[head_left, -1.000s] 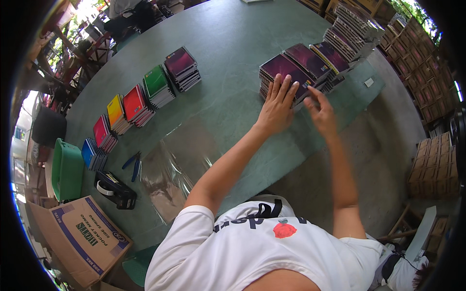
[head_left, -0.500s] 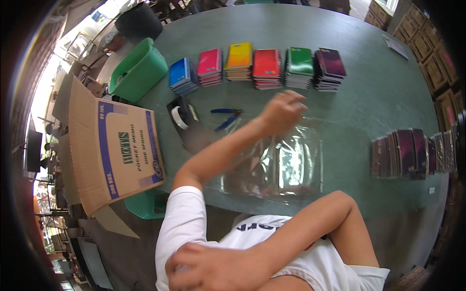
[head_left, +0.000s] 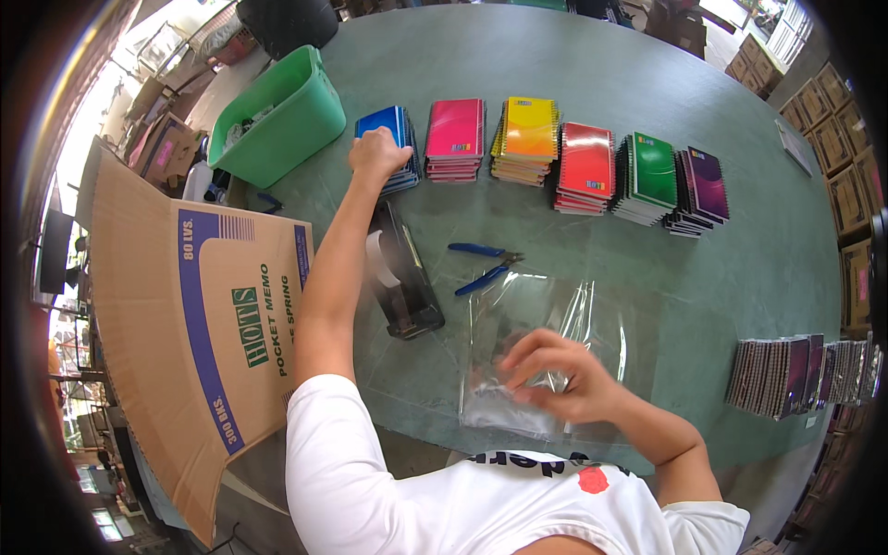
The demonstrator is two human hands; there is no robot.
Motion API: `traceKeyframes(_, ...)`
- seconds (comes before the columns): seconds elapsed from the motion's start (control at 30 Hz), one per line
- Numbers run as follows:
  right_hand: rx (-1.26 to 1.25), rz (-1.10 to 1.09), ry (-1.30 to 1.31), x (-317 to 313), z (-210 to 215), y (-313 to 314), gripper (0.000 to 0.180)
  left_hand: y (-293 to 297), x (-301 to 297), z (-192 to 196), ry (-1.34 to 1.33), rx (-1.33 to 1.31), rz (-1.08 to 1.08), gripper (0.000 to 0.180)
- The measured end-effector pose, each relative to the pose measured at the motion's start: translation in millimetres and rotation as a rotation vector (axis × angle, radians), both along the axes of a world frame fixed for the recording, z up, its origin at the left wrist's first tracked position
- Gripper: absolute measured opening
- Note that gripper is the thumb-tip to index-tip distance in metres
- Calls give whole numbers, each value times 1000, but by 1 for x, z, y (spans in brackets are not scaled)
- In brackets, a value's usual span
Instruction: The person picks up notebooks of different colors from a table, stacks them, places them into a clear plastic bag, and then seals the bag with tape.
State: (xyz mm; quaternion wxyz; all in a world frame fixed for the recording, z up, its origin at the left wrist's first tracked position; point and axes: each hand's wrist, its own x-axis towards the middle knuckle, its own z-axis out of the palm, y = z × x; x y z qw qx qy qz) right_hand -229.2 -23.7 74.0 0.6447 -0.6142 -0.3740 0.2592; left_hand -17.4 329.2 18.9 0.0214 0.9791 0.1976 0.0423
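Note:
My left hand (head_left: 378,157) reaches to the stack of small blue spiral notebooks (head_left: 393,117), fingers closed over the top one. My right hand (head_left: 564,375) hovers over the clear plastic bags (head_left: 504,319), its fingers curved and apart with nothing between them. Right of the blue stack stand stacks of pink notebooks (head_left: 455,125), yellow notebooks (head_left: 529,125), red notebooks (head_left: 586,155), green notebooks (head_left: 653,168) and purple notebooks (head_left: 709,183). Blue-handled cutters (head_left: 481,268) lie between the stacks and the bags. A black tape dispenser (head_left: 412,287) is beside my left forearm.
An open cardboard box (head_left: 199,314) stands at the left, near my upper arm. Beyond it sits a green plastic bin (head_left: 287,125). At the right edge of the green table (head_left: 740,277) is a row of wrapped purple notebooks (head_left: 777,375). Brown cartons (head_left: 846,203) are piled past it.
My left hand has swung left from beyond the plastic bags onto the blue notebooks. My right hand has left my left sleeve and moved over the bags. The whole view has shifted.

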Motion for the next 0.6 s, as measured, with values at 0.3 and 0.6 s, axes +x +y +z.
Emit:
traceKeyframes(0.3, -84, -47, 358, 45, -48, -2, 15, -1, -14, 7, -98, 120, -222, 33)
traceKeyframes(0.6, 125, -499, 738, 166, -92, 50, 42, -174, -103, 55, 25, -183, -1014, 37)
